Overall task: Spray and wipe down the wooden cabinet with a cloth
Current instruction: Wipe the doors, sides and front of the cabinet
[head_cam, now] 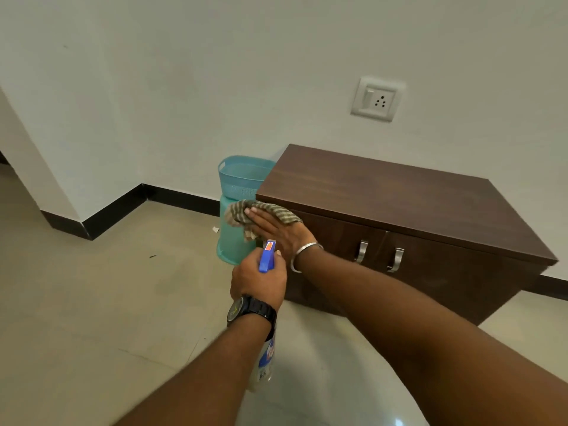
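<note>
**Cloth pressed to the cabinet's front corner, spray bottle held beside it**

Head view: The wooden cabinet [399,204] stands on the tiled floor [92,302] against a pale wall, with its two doors closed and two metal handles [362,252] side by side at the middle. The right grip [276,232] lies flat with straight fingers on a striped cloth [264,210]. It presses the cloth against the upper left corner of the cabinet's front, just under the top edge. Part of the cloth bunches out past the fingertips and hangs beyond the cabinet's left side. A metal bangle [302,253] sits on that wrist.

The left grip [261,281] is curled round the neck of a spray bottle [267,358], just below and beside the right wrist. The bottle's blue nozzle [267,255] rises above the knuckles, and its clear body hangs under the forearm. A black watch [246,309] is on the left wrist.

A teal plastic basket [242,179] stands beside the cabinet's left end, partly hidden behind the cloth and hands. A wall socket [378,99] is mounted above the cabinet.
</note>
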